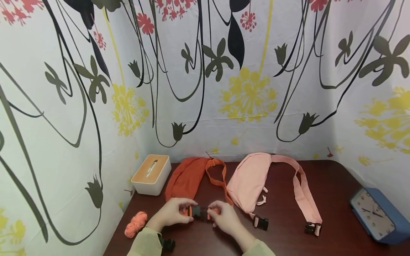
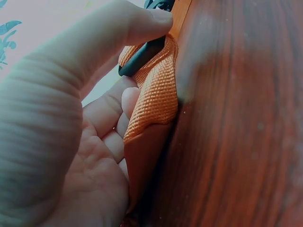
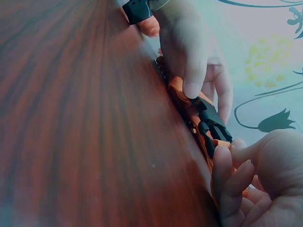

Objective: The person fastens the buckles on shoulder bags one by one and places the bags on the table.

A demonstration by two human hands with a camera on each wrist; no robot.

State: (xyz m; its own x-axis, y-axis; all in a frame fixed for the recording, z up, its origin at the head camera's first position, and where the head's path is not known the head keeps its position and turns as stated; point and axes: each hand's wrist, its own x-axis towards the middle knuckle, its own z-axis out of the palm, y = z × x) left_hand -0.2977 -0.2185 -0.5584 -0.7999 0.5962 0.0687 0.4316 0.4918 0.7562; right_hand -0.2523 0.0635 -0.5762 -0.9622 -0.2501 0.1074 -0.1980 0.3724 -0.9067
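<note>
An orange-red waist bag [image 1: 189, 177] lies on the table, its orange strap [image 1: 223, 174] looped beside it. In front of the bag, my left hand [image 1: 171, 214] pinches one half of its black side-release buckle [image 1: 196, 211]. The right hand [image 1: 226, 219] pinches the other, pronged half [image 1: 204, 213] by its orange webbing. Both halves point at each other and meet end to end between the hands; I cannot tell whether they are clipped together. In the left wrist view, the thumb lies along the black buckle edge, over folded orange webbing [image 2: 156, 97]. Black prongs [image 3: 204, 128] show in the right wrist view.
Right of the orange bag lies a pink waist bag [image 1: 251, 181] with its buckle halves [image 1: 261, 223] apart. A tissue box [image 1: 152, 176] stands back left, coral yarn [image 1: 136, 224] lies near the left forearm, and a blue clock [image 1: 381, 215] is at far right. Patterned fabric encloses the table.
</note>
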